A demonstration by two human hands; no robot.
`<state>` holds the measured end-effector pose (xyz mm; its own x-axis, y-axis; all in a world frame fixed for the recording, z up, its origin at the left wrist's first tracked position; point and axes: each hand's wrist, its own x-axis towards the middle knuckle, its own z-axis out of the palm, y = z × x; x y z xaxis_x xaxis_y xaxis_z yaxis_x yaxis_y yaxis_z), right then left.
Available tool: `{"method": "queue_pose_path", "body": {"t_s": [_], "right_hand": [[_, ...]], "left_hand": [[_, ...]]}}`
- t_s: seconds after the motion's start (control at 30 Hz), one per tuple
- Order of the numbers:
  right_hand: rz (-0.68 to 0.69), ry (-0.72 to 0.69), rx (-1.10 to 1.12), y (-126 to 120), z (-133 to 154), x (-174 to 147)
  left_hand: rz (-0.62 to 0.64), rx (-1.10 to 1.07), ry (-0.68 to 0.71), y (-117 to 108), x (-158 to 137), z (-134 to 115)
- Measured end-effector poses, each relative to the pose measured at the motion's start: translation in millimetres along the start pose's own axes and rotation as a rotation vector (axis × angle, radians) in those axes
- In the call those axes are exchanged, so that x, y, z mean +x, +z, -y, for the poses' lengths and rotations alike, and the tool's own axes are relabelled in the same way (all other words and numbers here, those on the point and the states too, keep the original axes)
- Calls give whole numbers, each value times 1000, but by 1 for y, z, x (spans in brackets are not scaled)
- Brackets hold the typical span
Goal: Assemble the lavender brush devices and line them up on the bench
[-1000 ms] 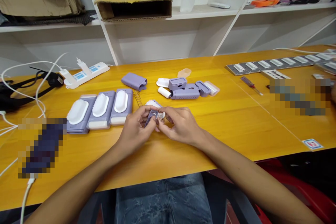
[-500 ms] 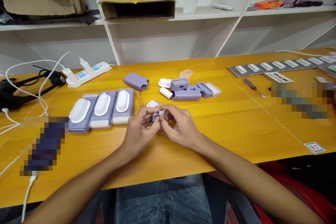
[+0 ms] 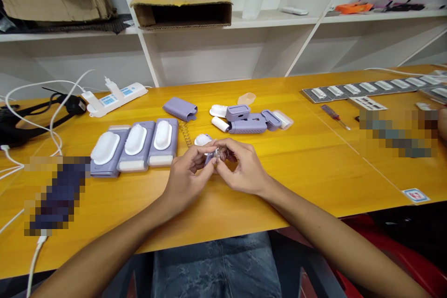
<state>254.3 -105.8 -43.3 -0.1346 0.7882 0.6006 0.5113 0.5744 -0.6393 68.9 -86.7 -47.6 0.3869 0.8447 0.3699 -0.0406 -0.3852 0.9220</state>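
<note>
In front of me my left hand (image 3: 192,166) pinches a small purple plastic part (image 3: 210,157) between thumb and fingers. My right hand (image 3: 240,166) meets it, its fingertips closed on what looks like a thin metal spring (image 3: 223,152); fingers partly cover both pieces. Just beyond the hands lies a white-bristled brush piece (image 3: 202,139). A loose coil spring (image 3: 185,133) rests to its left. Farther back are a purple shell (image 3: 180,109) and a cluster of purple housings (image 3: 247,124) with white parts. Three purple cases with white brush heads (image 3: 136,139) stand in a row at left.
A power strip (image 3: 118,98) with white cables and a blurred phone-like object (image 3: 63,193) occupy the left. At right are a screwdriver (image 3: 335,117), a metal strip with white pieces (image 3: 368,87), and another person's hand (image 3: 443,125) at the edge. Shelves (image 3: 275,19) rise behind.
The purple part and the metal piece have shifted slightly between my fingertips, showing more wire at the right hand. Another person's hand shows more at the right edge.
</note>
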Motion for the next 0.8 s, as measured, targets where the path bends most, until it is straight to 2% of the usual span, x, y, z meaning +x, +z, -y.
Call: {"method": "queue_pose_path", "body": {"t_s": [0.17, 0.33, 0.57, 0.63, 0.8], "right_hand": [[23, 41, 19, -2, 0, 3], [23, 91, 2, -1, -2, 3], [1, 124, -45, -4, -6, 6], [-13, 136, -56, -4, -7, 7], [-27, 104, -122, -2, -8, 5]], "left_hand": [[15, -23, -24, -1, 3, -2], [51, 109, 27, -4, 4, -7], [210, 223, 60, -6, 5, -16], [198, 245, 73, -7, 6, -15], [58, 379, 85, -11, 10, -14]]}}
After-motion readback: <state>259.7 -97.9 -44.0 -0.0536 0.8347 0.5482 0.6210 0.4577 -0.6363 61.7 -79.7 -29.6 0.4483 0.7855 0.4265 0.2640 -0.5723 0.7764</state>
